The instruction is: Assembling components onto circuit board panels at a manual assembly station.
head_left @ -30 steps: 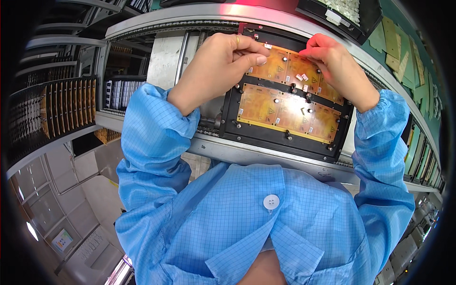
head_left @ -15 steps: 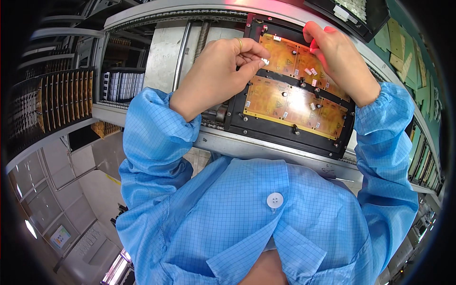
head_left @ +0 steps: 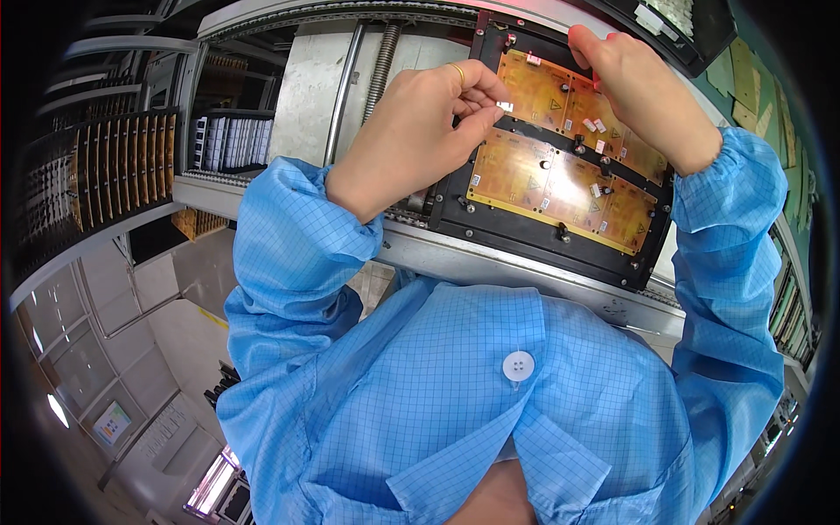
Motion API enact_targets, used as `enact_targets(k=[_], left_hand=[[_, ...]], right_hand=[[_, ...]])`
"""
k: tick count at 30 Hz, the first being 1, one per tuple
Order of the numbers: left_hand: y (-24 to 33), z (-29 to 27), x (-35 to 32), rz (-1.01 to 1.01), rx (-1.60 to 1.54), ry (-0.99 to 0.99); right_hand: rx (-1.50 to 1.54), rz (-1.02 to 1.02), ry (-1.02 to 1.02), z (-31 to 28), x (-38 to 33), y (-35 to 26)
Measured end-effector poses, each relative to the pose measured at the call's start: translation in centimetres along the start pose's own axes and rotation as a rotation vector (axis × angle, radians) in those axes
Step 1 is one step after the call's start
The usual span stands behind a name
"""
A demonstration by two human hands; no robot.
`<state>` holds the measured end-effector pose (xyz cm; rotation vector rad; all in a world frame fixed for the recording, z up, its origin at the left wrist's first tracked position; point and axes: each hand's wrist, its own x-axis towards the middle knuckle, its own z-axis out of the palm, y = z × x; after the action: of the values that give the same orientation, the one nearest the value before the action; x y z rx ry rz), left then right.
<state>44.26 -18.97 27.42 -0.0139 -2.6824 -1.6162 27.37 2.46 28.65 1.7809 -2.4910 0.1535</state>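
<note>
- Component (head_left: 505, 107), small and white, is held at the left edge of the upper board row (head_left: 535, 92); whether the board is touched cannot be told.
- It is pinched between thumb and fingertips of the left hand (head_left: 411, 131).
- Handling, judged by look: very light, stiff, probably smooth plastic, easily dropped. Any pins are best kept clear of pressure; best gripped by the sides of the body.
- Right hand (head_left: 646, 94) is held over the far side of the upper row, fingers curled in; whether anything is gripped cannot be told.
- Loose white pieces (head_left: 589, 125) are seen on the upper row, another white part (head_left: 533, 59) at its far edge.
- Lower board row (head_left: 512, 166) is seated nearer the body; one white piece (head_left: 596, 190) is seen on it.
- Both rows are carried by a black frame (head_left: 525, 226), set between metal rails (head_left: 490, 261).
- Markings: warning triangles (head_left: 533, 182) and small pale labels (head_left: 475, 180) are borne by the boards; fine print is too small to be read, no brand made out.
- Farther out: black bin (head_left: 697, 59) with white pieces at upper right, board rack (head_left: 122, 166) at left.
</note>
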Motion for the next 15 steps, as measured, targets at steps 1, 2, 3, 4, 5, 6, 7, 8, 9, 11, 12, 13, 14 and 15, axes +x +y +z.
enact_targets(k=[1, 2, 3, 4, 5, 6, 7, 8, 9, 11, 12, 13, 14, 15], left_hand=[[0.0, 0.1, 0.1, 0.017, 0.004, 0.012], [0.1, 0.1, 0.1, 0.016, 0.004, 0.01], [0.1, 0.2, 0.1, 0.014, -0.003, 0.011], [0.2, 0.2, 0.1, 0.014, -0.011, 0.01], [0.1, 0.3, 0.2, 0.016, -0.012, 0.007], [-0.1, 0.4, 0.2, 0.033, 0.009, 0.014], [-0.2, 0.5, 0.2, 0.048, 0.031, 0.021], [0.0, 0.5, 0.2, 0.049, 0.031, 0.018], [0.5, 0.3, 0.3, -0.008, 0.092, -0.019], [0.4, 0.2, 0.2, -0.066, 0.158, -0.052], [-0.3, 0.4, 0.1, 0.107, 0.246, 0.028], [-0.7, 0.6, 0.1, 0.285, 0.335, 0.11], [-0.8, 0.6, 0.0, 0.291, 0.339, 0.113], [-0.8, 0.8, -0.1, 0.314, 0.362, 0.102]], right_hand=[[0.046, 0.013, -0.029, -0.1, 0.0, 0.2], [0.047, 0.015, -0.03, 0.0, 0.1, 0.4], [0.059, -0.013, 0.004, 0.1, 0.2, 0.7], [0.07, -0.039, 0.038, 0.2, 0.3, 1.0], [0.069, -0.035, 0.038, 0.2, 0.4, 1.2], [0.078, 0.013, -0.017, 0.2, 0.6, 1.3], [0.088, 0.059, -0.071, 0.2, 0.6, 1.3], [0.089, 0.062, -0.071, 0.4, 0.5, 1.2], [0.074, 0.043, -0.014, 0.7, 0.4, 1.1], [0.06, 0.021, 0.047, 0.7, 0.5, 0.4], [0.075, 0.055, 0.037, 0.4, 0.4, -0.4], [0.087, 0.087, 0.031, 0.0, 0.2, -0.9], [0.082, 0.087, 0.038, -0.1, -0.4, -1.2], [0.079, 0.072, 0.089, 0.0, -1.1, -1.5]])
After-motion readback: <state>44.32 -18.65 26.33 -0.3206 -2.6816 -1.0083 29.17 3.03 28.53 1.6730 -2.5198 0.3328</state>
